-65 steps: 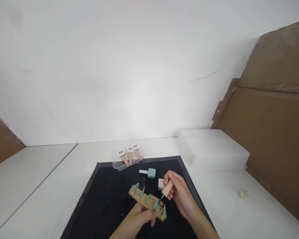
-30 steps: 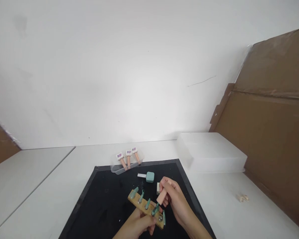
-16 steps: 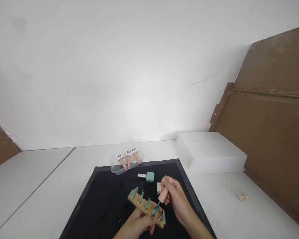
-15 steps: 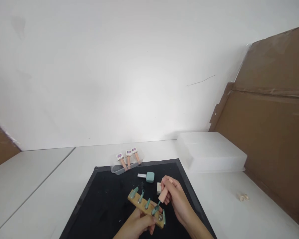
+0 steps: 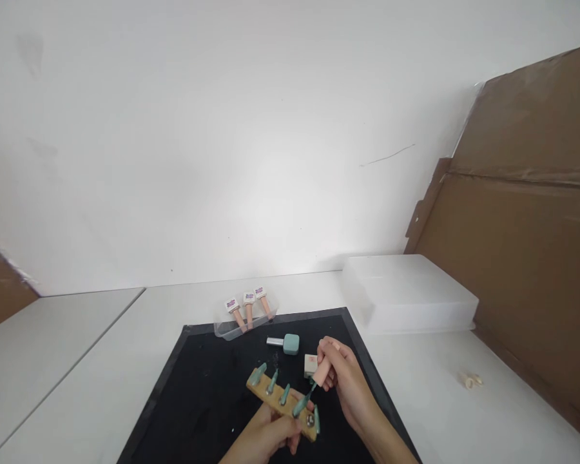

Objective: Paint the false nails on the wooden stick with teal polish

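- Our left hand (image 5: pixel 265 433), low in the view, grips the long wooden nail-tip holder (image 5: pixel 281 405) from below; its long axis runs from upper left down to lower right, with five teal false nail tips (image 5: pixel 272 382) standing along it.
- Our right hand (image 5: pixel 344 380), just right of the holder, is closed around the pale pink polish-brush cap (image 5: pixel 322 372), tilted so the brush end points down-left at the fourth tip from the left; we think the bristles touch it, though that spot is too small to be sure.
- Behind the hands on the black mat (image 5: pixel 203 393) lie a teal polish bottle (image 5: pixel 285 343) on its side and a small cream cube (image 5: pixel 310 365), both near; the clear tray of three pink-handled tools (image 5: pixel 247 310) sits at the mat's far edge.
- To the right, the white desk (image 5: pixel 439 412) offers open room before the translucent plastic box (image 5: pixel 408 293).
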Tool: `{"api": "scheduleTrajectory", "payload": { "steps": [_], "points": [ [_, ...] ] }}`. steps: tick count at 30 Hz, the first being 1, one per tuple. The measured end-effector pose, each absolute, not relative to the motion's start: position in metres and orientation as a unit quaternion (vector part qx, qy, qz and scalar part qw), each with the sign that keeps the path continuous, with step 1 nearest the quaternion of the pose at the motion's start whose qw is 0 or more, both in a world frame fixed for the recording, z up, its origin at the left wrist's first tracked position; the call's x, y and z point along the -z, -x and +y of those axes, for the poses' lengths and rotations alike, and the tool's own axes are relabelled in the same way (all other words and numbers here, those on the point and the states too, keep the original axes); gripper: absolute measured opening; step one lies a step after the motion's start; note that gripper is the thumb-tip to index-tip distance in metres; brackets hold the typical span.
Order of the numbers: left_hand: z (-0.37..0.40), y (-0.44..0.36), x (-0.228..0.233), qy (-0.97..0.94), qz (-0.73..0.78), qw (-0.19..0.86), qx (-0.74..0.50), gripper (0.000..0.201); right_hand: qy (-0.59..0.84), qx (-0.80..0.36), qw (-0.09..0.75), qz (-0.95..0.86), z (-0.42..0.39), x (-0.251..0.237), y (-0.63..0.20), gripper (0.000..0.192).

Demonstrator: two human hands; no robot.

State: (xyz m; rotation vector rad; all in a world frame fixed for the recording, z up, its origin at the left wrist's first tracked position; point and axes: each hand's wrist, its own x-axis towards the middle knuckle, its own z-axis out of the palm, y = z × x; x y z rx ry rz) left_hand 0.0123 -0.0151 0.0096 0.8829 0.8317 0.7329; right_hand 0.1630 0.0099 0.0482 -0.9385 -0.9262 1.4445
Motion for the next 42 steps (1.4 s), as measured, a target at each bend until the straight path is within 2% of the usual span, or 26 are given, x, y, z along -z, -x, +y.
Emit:
{"api": "scheduleTrajectory", "payload": {
  "steps": [11, 23, 29, 35, 42],
  "points": [
    [-0.015, -0.012, -0.012, -0.407, 0.394, 0.755, -0.329, 0.029, 0.367, -0.615, 0.528, -0.456, 0.0013, -0.0525, -0.159, 0.035],
    [-0.0153, -0.0117, -0.0138, -0.407, 0.386, 0.758, -0.333, 0.03, 0.42, -0.551, 0.575, -0.435, 0.0086, -0.0508, -0.1624, 0.034],
    [-0.015, -0.0117, -0.0137, -0.407, 0.381, 0.76, -0.334, 0.028, 0.397, -0.555, 0.595, -0.424, 0.0067, -0.0514, -0.1636, 0.037],
    [-0.0151, -0.0115, -0.0143, -0.412, 0.387, 0.755, -0.333, 0.03, 0.363, -0.578, 0.568, -0.46, 0.0033, -0.0506, -0.1634, 0.035],
    [-0.0152, -0.0123, -0.0122, -0.401, 0.388, 0.755, -0.344, 0.029, 0.403, -0.536, 0.572, -0.472, 0.0068, -0.0488, -0.1644, 0.035]
  ]
}}
